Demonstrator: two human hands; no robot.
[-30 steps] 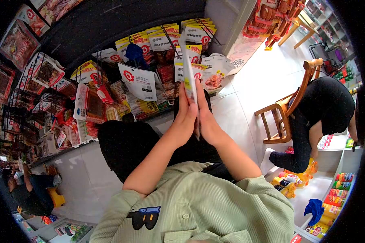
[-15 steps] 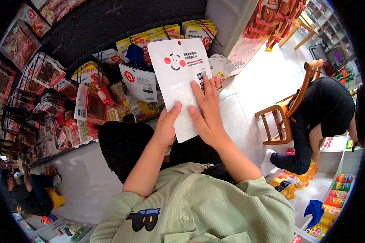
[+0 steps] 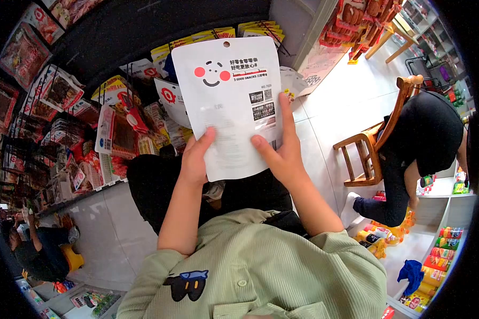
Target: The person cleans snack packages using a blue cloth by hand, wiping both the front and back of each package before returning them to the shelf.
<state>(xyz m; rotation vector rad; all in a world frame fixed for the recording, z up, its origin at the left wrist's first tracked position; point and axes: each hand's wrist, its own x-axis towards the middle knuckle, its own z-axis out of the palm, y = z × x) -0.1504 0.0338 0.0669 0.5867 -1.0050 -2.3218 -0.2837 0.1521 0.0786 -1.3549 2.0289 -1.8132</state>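
Note:
Between my two hands I hold a white snack pouch (image 3: 226, 106), its printed side facing me. It bears a smiling face with red cheeks, black lettering and a hang hole at the top. My left hand (image 3: 196, 157) grips the lower left edge, thumb on the front. My right hand (image 3: 283, 146) grips the right edge, thumb on the front and a finger along the side. The other fingers are hidden behind the pouch. Just behind it hangs another white pouch with a red logo (image 3: 168, 95).
Hanging snack packs (image 3: 117, 125) fill the rack ahead and to the left. At right a person in dark clothes (image 3: 426, 133) sits on a wooden chair (image 3: 364, 154), beside shelves with bottles (image 3: 375, 239) and a blue cloth (image 3: 411, 276). Another person (image 3: 40, 252) is at far left.
The pouch has come closer and turned more upright. My right hand has slid from its front face to the right edge, uncovering the printed codes.

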